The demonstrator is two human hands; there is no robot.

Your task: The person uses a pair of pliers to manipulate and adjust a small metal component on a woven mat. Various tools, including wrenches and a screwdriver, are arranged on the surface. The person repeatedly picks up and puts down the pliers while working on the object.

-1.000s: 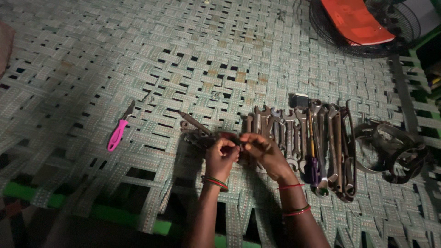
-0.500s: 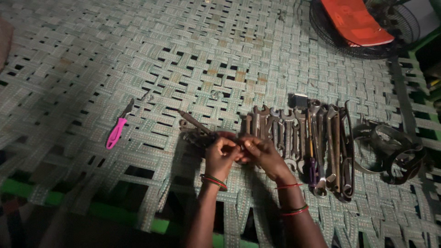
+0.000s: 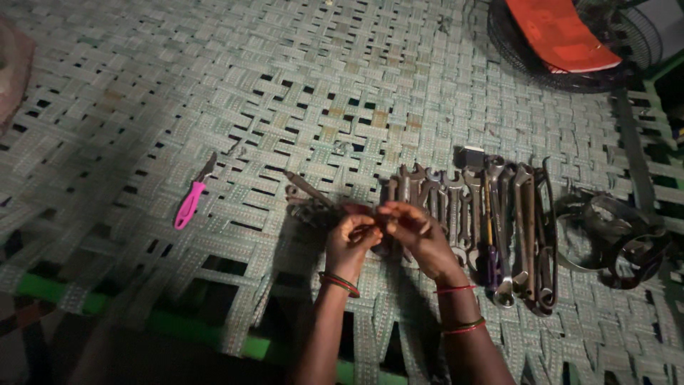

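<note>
Woven pale-green strapping makes up the cot bed (image 3: 214,85) that fills the head view, the only view there is. At lower centre the left hand (image 3: 350,242) and the right hand (image 3: 417,235) meet, fingers pinched narrow around a small dark tool (image 3: 374,229) held just above the bed, at the left end of a row of wrenches (image 3: 470,214). What kind of tool it is I cannot tell; it is mostly hidden by the fingers.

To handle it well, I judge that both hands should keep a firm pinch and stay low over the strapping, since a small piece could slip through the open gaps in the weave.

Counts: one pink-handled tool (image 3: 189,203) at centre left, well apart; about ten wrenches side by side at centre right, overlapping too much for an exact count; one dark metal clump (image 3: 310,207) beside the left hand; one coil of dark straps (image 3: 613,235) at right; one red board (image 3: 559,32) at upper right.
</note>
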